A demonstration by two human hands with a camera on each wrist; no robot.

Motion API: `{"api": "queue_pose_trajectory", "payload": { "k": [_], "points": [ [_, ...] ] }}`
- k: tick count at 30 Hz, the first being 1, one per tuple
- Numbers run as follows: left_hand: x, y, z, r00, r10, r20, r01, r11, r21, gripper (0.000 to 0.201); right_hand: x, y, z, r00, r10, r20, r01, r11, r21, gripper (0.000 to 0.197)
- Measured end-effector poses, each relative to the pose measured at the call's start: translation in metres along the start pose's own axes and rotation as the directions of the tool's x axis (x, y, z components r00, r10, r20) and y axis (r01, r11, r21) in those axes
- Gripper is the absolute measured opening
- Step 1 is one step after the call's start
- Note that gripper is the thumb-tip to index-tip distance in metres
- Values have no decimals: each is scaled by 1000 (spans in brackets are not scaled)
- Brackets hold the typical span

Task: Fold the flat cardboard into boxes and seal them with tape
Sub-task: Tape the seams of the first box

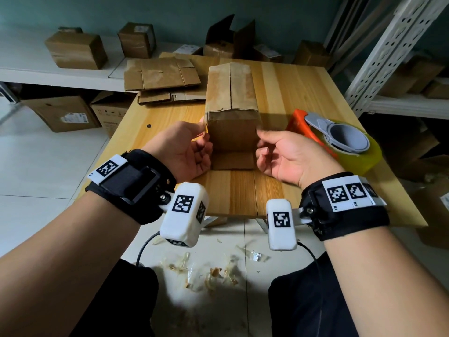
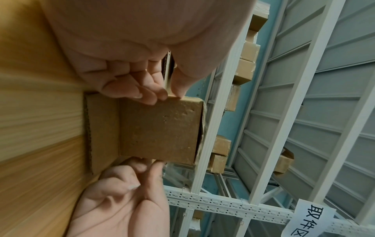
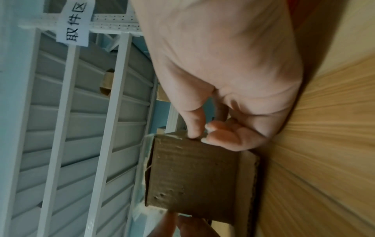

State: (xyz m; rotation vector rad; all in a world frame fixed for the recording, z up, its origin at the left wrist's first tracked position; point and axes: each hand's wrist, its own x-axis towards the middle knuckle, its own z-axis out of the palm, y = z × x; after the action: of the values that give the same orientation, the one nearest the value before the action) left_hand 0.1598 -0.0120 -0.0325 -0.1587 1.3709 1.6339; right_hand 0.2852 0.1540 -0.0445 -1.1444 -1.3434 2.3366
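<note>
Left wrist band point(image 1: 126, 188): black fabric cuff, bare forearm behind it; a black rectangular block and a white tag with a black square code sit on top.
Left wrist camera point(image 1: 185, 214): white rounded housing beside the band, square codes on its faces, screw bracket, dark cable.
Right wrist band point(image 1: 345, 206): black cuff, white strip with two codes.
Right wrist camera point(image 1: 280, 223): white housing, one code, dark cable.
Legs: dark trousers.

A parcel storeroom: white perforated metal shelving point(image 1: 379, 57) on the right holds cardboard boxes point(image 1: 413, 76), more labelled boxes point(image 1: 73, 51) sit far left, and a paper sign point(image 2: 313, 215) in Chinese characters hangs on a shelf rail.
</note>
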Motion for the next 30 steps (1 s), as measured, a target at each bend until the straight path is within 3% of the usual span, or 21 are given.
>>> {"api": "queue_pose_trajectory", "payload": {
  "k": [6, 12, 22, 27, 30],
  "points": [
    [-1, 5, -2, 1000, -4, -2, 4, 999, 41, 26, 2, 5, 6, 991, -135, -23, 133, 990, -53, 15],
    [-1, 4, -2, 999, 42, 4, -42, 998, 37, 7, 4, 6, 4, 991, -130, -17, 128, 989, -78, 6],
    [6, -2, -2, 995, 95, 11, -95, 995, 25, 6, 3, 7, 3, 992, -122, 1, 122, 990, -75, 3],
    [9, 0, -6, 999, 35, 30, -33, 998, -56, 34, -2, 6, 6, 995, -96, 19, 97, 994, -46, 16],
    [9, -1, -6, 997, 64, 38, -62, 997, -42, 39, -5, 6, 6, 994, -110, 1, 110, 991, -78, 22]
  ]
}}
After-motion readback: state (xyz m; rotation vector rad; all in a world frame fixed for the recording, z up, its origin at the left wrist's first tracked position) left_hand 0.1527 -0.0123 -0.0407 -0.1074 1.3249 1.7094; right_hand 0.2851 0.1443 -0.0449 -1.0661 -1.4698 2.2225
